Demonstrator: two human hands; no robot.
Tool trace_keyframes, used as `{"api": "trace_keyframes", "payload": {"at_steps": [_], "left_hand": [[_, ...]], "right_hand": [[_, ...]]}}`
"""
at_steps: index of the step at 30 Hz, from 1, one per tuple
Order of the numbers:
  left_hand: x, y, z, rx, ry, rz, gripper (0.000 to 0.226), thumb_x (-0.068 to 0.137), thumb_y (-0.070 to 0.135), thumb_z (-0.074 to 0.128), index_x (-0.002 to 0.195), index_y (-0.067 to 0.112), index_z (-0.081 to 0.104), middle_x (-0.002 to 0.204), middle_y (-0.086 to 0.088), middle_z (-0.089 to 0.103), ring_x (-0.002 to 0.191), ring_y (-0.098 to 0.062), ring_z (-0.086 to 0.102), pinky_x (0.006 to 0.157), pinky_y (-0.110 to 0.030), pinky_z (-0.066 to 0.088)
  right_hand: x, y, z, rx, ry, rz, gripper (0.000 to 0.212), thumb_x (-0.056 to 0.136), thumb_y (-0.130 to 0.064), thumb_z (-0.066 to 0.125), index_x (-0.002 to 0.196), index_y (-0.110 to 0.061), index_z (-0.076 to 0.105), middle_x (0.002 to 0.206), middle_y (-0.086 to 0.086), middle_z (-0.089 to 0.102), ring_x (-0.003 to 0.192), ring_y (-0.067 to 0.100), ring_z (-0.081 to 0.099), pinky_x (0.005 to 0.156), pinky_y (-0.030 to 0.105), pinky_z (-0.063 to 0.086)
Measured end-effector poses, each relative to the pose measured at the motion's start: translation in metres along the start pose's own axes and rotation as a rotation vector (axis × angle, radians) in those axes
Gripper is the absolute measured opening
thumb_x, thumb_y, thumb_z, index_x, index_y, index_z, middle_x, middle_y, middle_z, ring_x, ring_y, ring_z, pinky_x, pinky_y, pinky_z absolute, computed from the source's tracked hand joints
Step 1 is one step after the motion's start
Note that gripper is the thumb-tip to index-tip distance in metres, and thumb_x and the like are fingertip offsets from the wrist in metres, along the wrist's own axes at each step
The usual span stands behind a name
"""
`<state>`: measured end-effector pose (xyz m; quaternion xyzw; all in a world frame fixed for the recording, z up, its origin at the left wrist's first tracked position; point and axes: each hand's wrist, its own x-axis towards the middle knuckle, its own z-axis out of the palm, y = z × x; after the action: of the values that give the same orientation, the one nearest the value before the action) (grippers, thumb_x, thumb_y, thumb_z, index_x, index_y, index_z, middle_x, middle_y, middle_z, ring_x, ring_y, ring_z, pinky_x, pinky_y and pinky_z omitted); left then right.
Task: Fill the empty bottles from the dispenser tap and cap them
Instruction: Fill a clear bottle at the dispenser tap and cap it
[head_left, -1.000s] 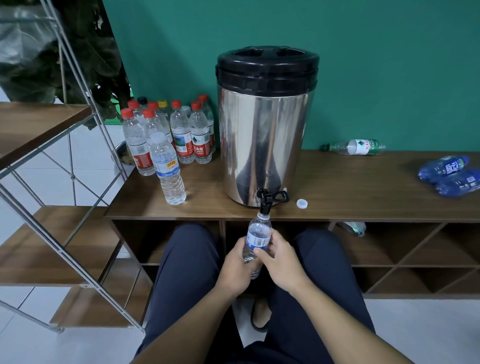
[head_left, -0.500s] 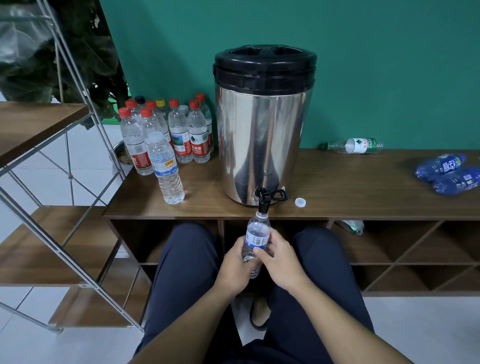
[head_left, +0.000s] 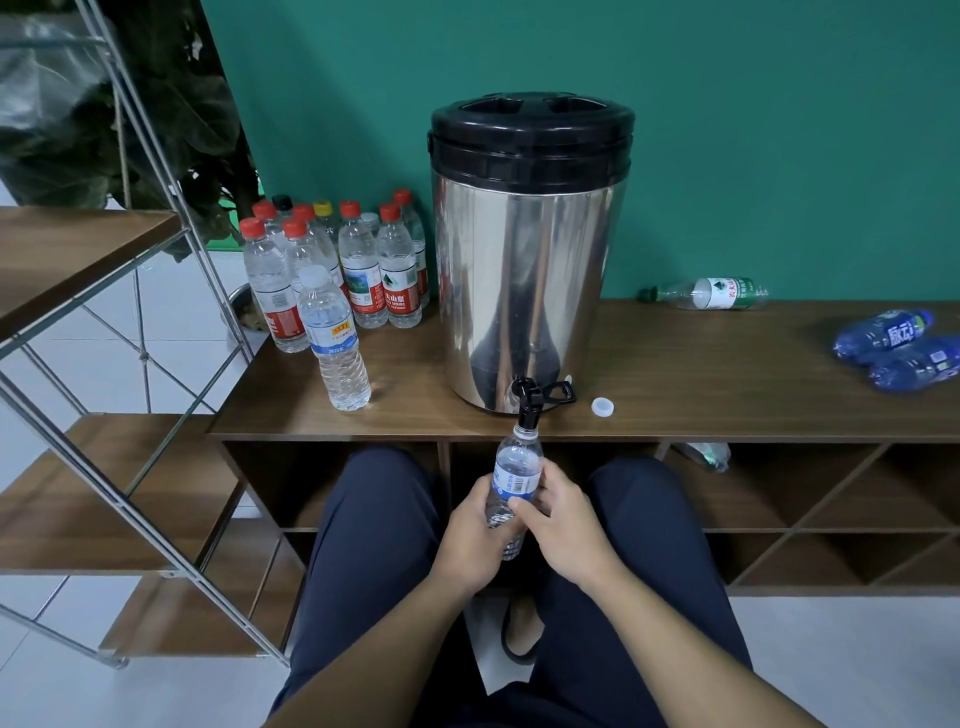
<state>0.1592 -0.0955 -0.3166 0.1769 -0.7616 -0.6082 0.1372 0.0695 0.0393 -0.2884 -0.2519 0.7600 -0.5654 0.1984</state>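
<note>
While both hands stay wrapped round the same small bottle (head_left: 514, 478), almost nothing has changed from the frames half a second and a second ago: the bottle is still held upright below the edge of the wooden counter (head_left: 727, 374), its open mouth right at the black tap (head_left: 529, 410) of the steel dispenser (head_left: 530, 291). The left hand (head_left: 475, 535) grips the lower body from the left with its fingers curled, and the right hand (head_left: 563, 525) grips it from the right, thumb lying across the blue and white label. Whether water is flowing cannot be told. The only shift is a slight move of the camera view, with the scene sitting a touch differently in the picture; the hands and bottle keep their pose. A loose white cap (head_left: 602, 407) lies on the counter just right of the tap. To the left of the dispenser a white-capped bottle (head_left: 335, 343) stands alone in front of a cluster of capped bottles (head_left: 358, 265). Farther right, one green-capped bottle (head_left: 711, 294) lies on its side near the wall, and two blue bottles (head_left: 898, 348) lie near the right end.
</note>
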Motion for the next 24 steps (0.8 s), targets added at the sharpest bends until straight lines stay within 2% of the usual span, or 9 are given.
{"api": "trace_keyframes", "payload": {"at_steps": [24], "left_hand": [[-0.0010, 0.0005, -0.0010, 0.009, 0.003, 0.005, 0.045, 0.099, 0.014, 0.080, 0.139, 0.030, 0.065, 0.125, 0.011, 0.080, 0.117, -0.008, 0.076, 0.109, -0.044, 0.059]], "right_hand": [[-0.0021, -0.0031, -0.0013, 0.022, -0.007, -0.009, 0.056, 0.102, -0.002, 0.075, 0.150, -0.028, 0.062, 0.129, -0.012, 0.080, 0.122, 0.009, 0.076, 0.111, 0.041, 0.059]]}}
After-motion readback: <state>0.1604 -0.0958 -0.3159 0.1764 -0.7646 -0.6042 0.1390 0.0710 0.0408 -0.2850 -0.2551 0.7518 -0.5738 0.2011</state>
